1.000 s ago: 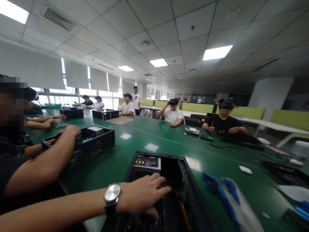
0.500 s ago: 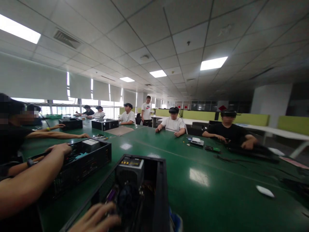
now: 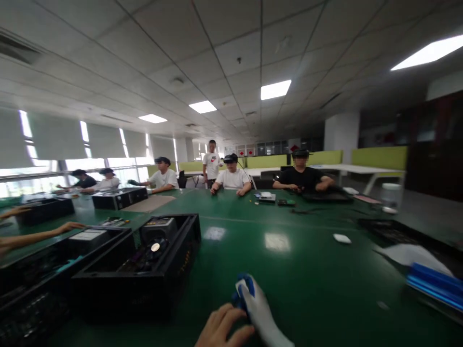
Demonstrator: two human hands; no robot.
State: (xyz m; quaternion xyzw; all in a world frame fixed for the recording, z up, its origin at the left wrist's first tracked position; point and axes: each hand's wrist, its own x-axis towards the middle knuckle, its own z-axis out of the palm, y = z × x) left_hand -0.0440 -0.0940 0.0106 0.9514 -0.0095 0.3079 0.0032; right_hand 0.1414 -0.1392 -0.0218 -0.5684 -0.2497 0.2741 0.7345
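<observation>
My left hand (image 3: 224, 328) comes up from the bottom edge, fingers loosely bent and the thumb apart from them. Just beyond its fingertips lies a blue-and-white object (image 3: 261, 313), long and pale with a blue end; blur hides its kind. I cannot tell whether the fingers touch it. To the left stands an open black computer case (image 3: 126, 294) on the green table (image 3: 300, 284). Inside it are a grey power supply (image 3: 158, 230) and a round, dark fan-like part (image 3: 155, 248). My right hand is out of view.
A second open case (image 3: 25, 262) stands at left, with another person's arm (image 3: 39, 237) beyond it. At right are a white object (image 3: 342, 238), a shiny blue packet (image 3: 432, 284) and a black panel (image 3: 390, 231). Several people sit around the table.
The view has swung right, so the computer case now appears further left. My left hand has gone from over the case to beside the blue-and-white object, which now shows more fully.
</observation>
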